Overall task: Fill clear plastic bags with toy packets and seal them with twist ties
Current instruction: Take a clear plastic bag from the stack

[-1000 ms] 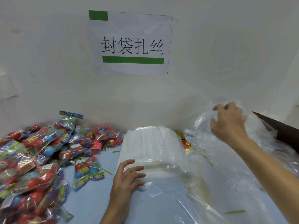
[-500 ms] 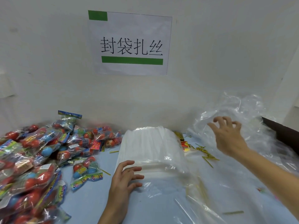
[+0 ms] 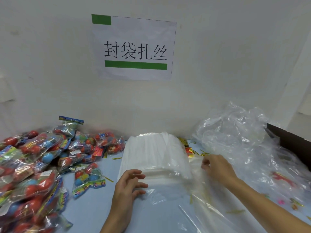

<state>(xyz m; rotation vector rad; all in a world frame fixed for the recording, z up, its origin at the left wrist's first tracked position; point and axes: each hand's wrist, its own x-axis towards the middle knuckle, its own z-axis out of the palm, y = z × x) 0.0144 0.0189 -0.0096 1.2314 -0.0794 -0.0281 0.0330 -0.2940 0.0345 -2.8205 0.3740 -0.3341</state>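
A thick stack of clear plastic bags (image 3: 151, 152) lies flat in the middle of the blue table (image 3: 90, 211). My left hand (image 3: 127, 185) rests on the stack's near left corner, fingers loosely spread. At the stack's right edge my right hand (image 3: 217, 167) pinches the edge of a loose clear bag (image 3: 198, 179). A heap of toy packets (image 3: 33, 165) with red and blue balls fills the left side. One packet (image 3: 89, 179) lies apart, just left of my left hand. Gold twist ties (image 3: 190, 151) lie behind the stack's right corner.
A large crumpled clear plastic sheet (image 3: 235, 140) is piled at the right, against the wall. A dark box edge (image 3: 289, 142) shows behind it. A paper sign (image 3: 134, 47) hangs on the white wall. Loose ties (image 3: 235, 211) are scattered near my right forearm.
My right hand let go of the crumpled plastic at the right and came down and left to the stack's right edge. My left hand stayed on the stack.
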